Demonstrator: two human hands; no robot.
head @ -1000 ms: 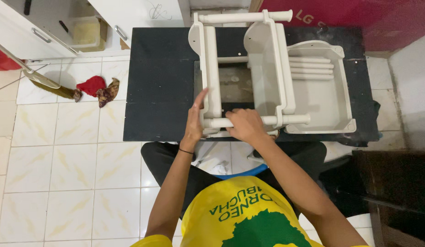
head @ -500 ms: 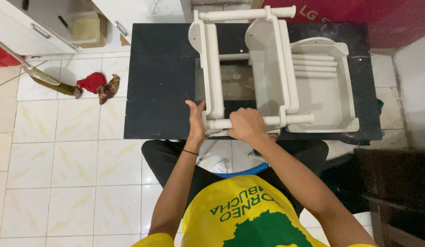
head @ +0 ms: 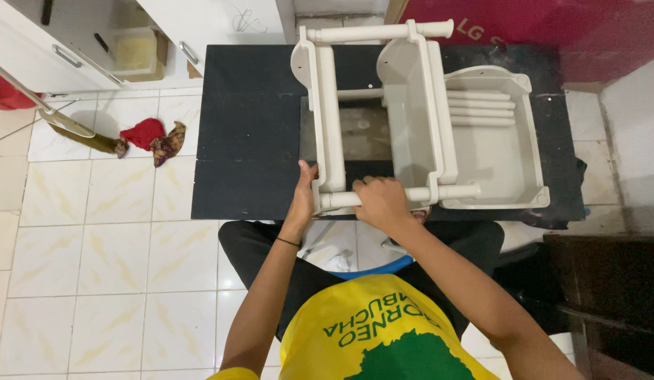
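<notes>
White tiled floor with yellowish marbling, black counter in the middle, seen from above. White cabinet top left, red appliance top right. On the floor left of the counter: a broom with its head next to a red cloth and a brownish rag. On the counter stands a cream plastic rack assembly, two tray panels on edge joined by round tubes. Far tube runs across the top, near tube runs along the counter's front edge. Just right of it, touching, a loose cream tray lies flat, with four spare tubes lying side by side in its far end. Left hand presses against the outer face of the left panel at its near corner, thumb up along the panel, fingers partly hidden so exact grip can't be told. Right hand is closed over the near tube, between the two panels, knuckles up. Thin black band on left wrist. Person sits at the counter's near edge, yellow shirt with green print, dark trousers. Dark furniture at lower right.
</notes>
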